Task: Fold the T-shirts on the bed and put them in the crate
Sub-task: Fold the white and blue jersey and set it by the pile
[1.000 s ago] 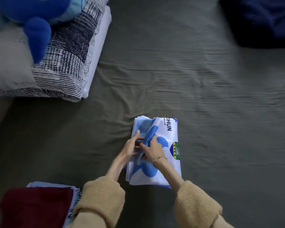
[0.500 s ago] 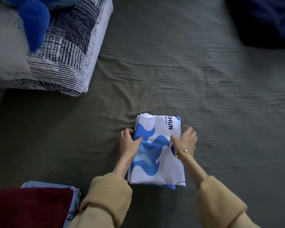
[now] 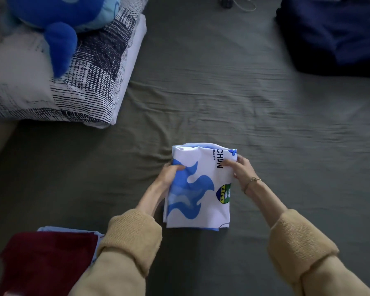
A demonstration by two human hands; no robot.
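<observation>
— T-shirt: where is it, and what's printed on it?
— Folded, mid-bed. "CHUN" in black, plus a green-yellow "S.T.C.S" badge.
— Hands?
— Left hand and right hand each pinch a side edge.

A home bedroom: grey-sheeted bed, patterned pillow, blue plush toy.

Smooth printed-cloth T-shirt — matt, creased bedsheet — fuzzy knit sleeves.
</observation>
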